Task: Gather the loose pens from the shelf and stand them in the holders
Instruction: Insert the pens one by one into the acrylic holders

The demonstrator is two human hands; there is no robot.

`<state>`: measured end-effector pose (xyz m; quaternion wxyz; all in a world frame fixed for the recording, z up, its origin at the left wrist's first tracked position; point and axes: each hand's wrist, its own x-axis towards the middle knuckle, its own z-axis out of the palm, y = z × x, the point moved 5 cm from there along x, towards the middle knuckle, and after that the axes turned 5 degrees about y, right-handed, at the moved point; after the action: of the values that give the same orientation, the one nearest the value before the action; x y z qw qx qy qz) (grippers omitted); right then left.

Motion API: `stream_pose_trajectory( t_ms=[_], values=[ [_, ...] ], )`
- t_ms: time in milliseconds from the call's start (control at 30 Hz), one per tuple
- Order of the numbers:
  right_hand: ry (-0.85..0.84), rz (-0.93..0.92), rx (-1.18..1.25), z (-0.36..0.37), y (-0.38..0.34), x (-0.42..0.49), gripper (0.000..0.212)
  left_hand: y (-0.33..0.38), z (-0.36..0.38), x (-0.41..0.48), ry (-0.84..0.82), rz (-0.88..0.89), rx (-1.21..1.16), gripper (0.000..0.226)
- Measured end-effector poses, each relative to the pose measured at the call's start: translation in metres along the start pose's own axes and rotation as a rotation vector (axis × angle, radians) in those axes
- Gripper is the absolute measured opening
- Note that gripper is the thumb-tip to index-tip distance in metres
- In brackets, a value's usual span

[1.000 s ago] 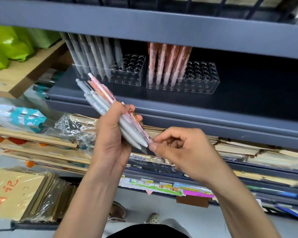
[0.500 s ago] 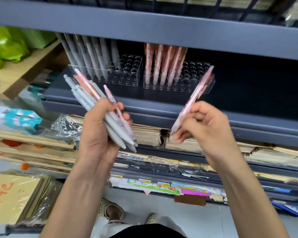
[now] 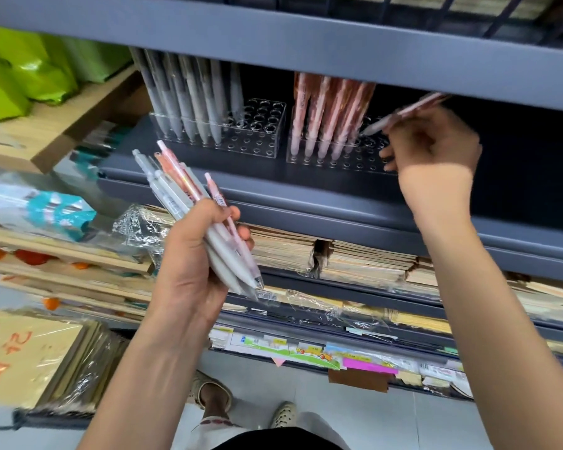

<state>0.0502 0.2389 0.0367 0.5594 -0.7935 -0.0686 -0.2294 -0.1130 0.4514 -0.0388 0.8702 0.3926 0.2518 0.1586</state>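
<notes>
Left hand (image 3: pixel 192 264) grips a bundle of grey and pink pens (image 3: pixel 189 203), tips down, presumably as stock. Right hand (image 3: pixel 433 141) pinches one pink pen (image 3: pixel 400 113), tilted tip-first over free holes of the right holder (image 3: pixel 355 160) beside pink ones standing there; grey ones stand in the left holder (image 3: pixel 257 141), so colour sorting seems intended. Holders sit on a dark grey metal shelf (image 3: pixel 306 193); wrapped paper goods (image 3: pixel 355 264) below, pale tiled floor (image 3: pixel 355 423).
</notes>
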Motion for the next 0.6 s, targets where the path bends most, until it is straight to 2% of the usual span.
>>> stream_pose_trajectory(
  t_ms=[200, 300, 600],
  values=[
    [-0.15, -0.18, -0.474, 0.017, -0.018, 0.012, 0.019, 0.002, -0.001, -0.002, -0.012, -0.002, 0.01, 0.019],
    [-0.262, -0.222, -0.615, 0.027, -0.022, 0.013, 0.02, 0.003, -0.003, -0.003, -0.022, 0.003, 0.011, 0.018],
    [-0.294, -0.22, -0.711, 0.029, -0.029, 0.011, 0.021, 0.004, -0.008, -0.007, -0.025, -0.002, 0.061, 0.02]
  ],
)
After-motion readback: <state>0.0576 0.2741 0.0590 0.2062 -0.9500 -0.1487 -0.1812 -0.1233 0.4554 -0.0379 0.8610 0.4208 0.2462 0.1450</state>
